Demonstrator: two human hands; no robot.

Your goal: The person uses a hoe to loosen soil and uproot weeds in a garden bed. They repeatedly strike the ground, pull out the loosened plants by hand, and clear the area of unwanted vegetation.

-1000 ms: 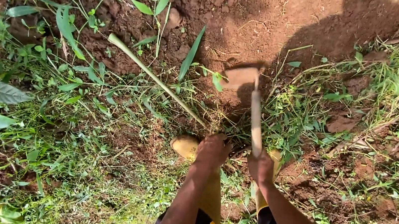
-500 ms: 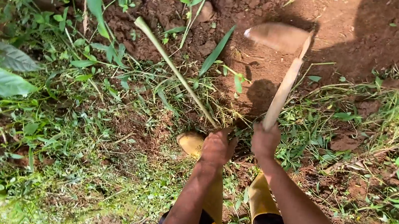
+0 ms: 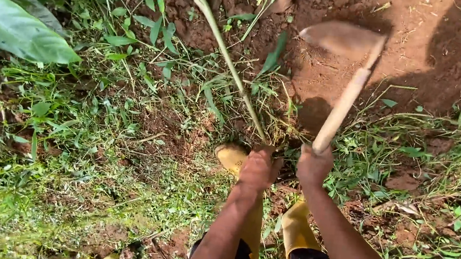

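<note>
Head view: right hand [image 3: 314, 165] fingers wrapped on the raised hoe [image 3: 344, 84], left hand [image 3: 259, 167] gripping the stalk [image 3: 231, 69]; aim the blade beside the stalk base, clear of the boot [image 3: 232, 157].

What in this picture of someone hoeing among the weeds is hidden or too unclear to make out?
- Hoe blade, head view: smeared by motion blur, so its edge and shape are unclear.
- Base of the pale stalk: covered by the left hand gripping it.
- End of the hoe handle: inside the right hand.
- Yellow boots: partly behind the arms.
- Big leaf: cut by the left edge.
</note>
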